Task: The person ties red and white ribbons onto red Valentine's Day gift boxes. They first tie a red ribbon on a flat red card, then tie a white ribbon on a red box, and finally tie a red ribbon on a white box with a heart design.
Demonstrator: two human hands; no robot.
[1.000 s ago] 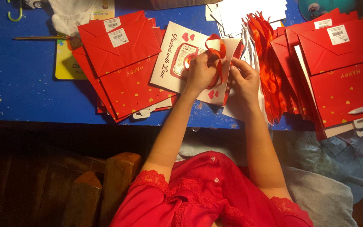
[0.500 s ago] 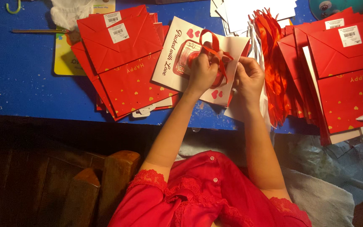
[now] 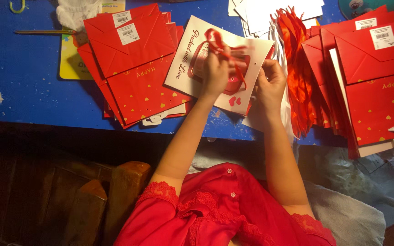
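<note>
Head view: left hand point(image 3: 215, 68) pinching a red ribbon point(image 3: 224, 50) over the white flat bag point(image 3: 185, 64) on the blue table point(image 3: 23, 86); right hand point(image 3: 270, 82) closed on the bag's edge. Could slip free mid-pull, blurred and moving fast, or snag on the bag's punched hole

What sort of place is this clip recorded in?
Probably a small craft or packing workbench, possibly home piecework: a scuffed blue table carries stacks of flat red gift bags, a bundle of red ribbons and white card sheets.
</note>
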